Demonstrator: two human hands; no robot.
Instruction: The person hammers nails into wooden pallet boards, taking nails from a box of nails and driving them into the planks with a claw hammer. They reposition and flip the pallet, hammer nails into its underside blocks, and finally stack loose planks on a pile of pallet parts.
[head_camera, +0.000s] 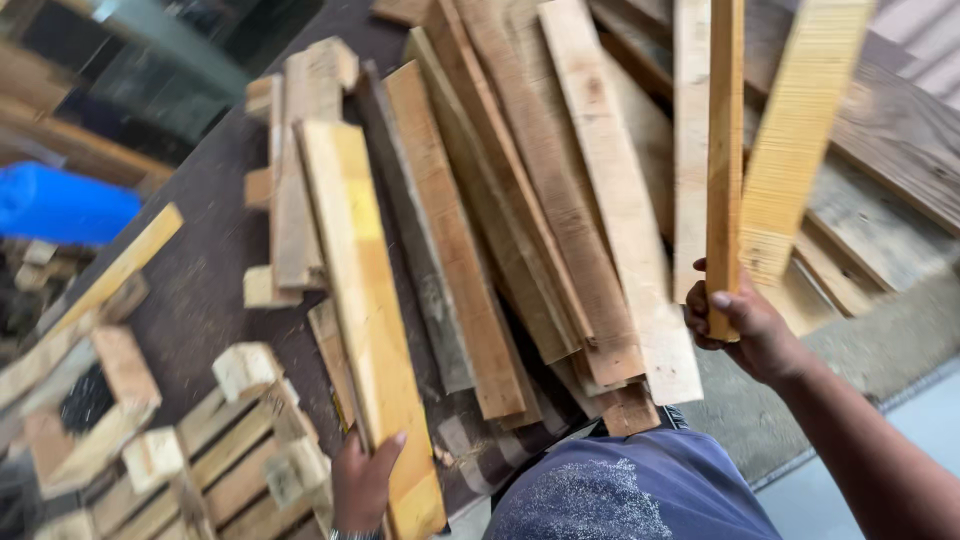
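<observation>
The right hand (735, 325) is clamped around the lower end of a narrow, orange-brown strip of sawn wood (724, 150), thumb across the front face and the other fingers wrapped behind. The strip stands nearly upright and runs out of the top of the view, in front of the heap. It looks rigid and light enough for one hand, but held so low it will probably lever against the wrist; a hold nearer its middle would likely balance better. Its faces look rough-sawn, so it should not slip, though splinters seem possible.

The left hand (362, 478) is closed on the near end of a long, pale yellow plank (362, 300), thumb lying on its top face. That plank is wider and thicker, and slopes away over the heap; it likely weighs more and would probably drag at one end.

Beyond both hands lies a loose heap of weathered boards (540, 200) on a dark brown worktop (200, 270). To the left sits a small slatted pallet of light wood (230, 450), and further off a blurred blue object (60, 205).
</observation>
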